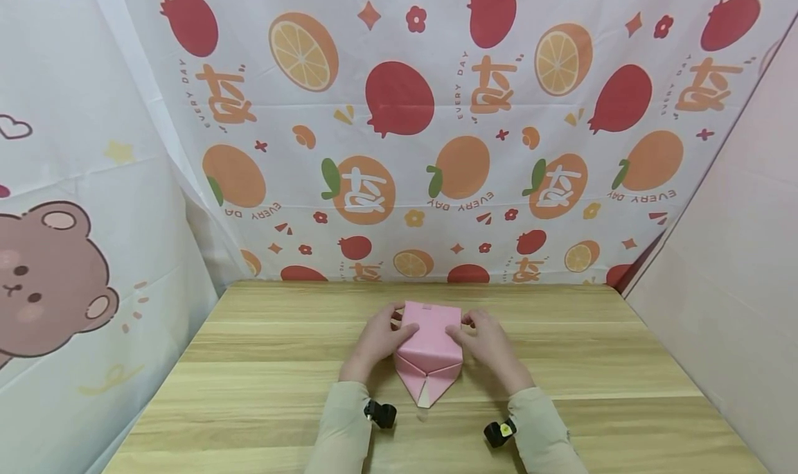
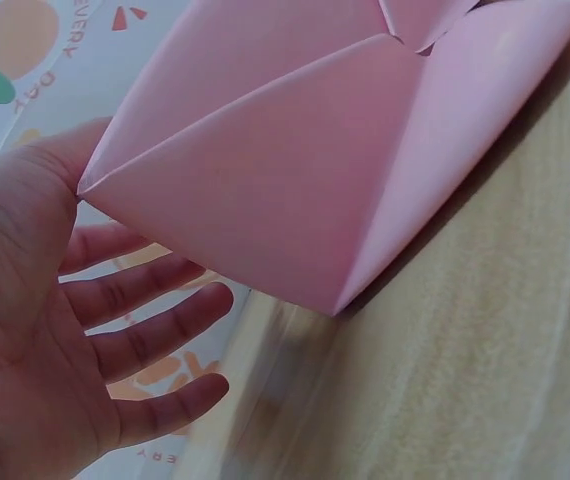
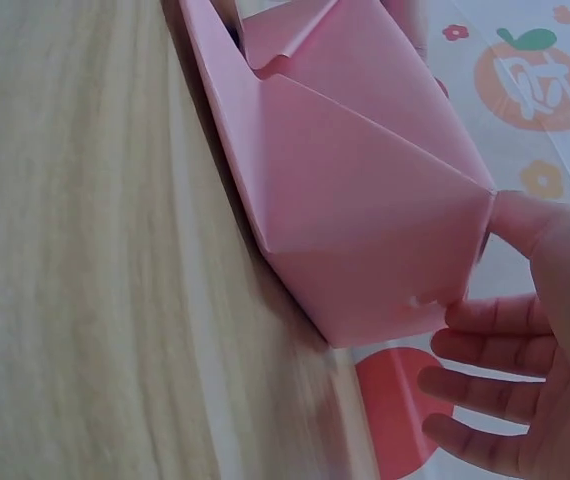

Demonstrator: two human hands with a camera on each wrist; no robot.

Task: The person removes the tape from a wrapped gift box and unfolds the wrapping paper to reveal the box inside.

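Note:
A pink folded paper piece, box-like with a pointed front flap, lies on the wooden table between the two hands. Its pale inner side shows in a slit at the near tip. At its left side, the left hand holds an upper edge, thumb laid over the top. The left wrist view shows that hand's other fingers spread loosely below the paper. On the opposite side the right hand has its thumb over the top edge. Its index fingertip meets the paper's side face in the right wrist view, the other fingers extended beneath.
The wooden table spreads out around the paper. Behind it hangs a fruit-printed cloth, with a bear-printed cloth on the left and a pale wall on the right. Each wrist carries a small black camera.

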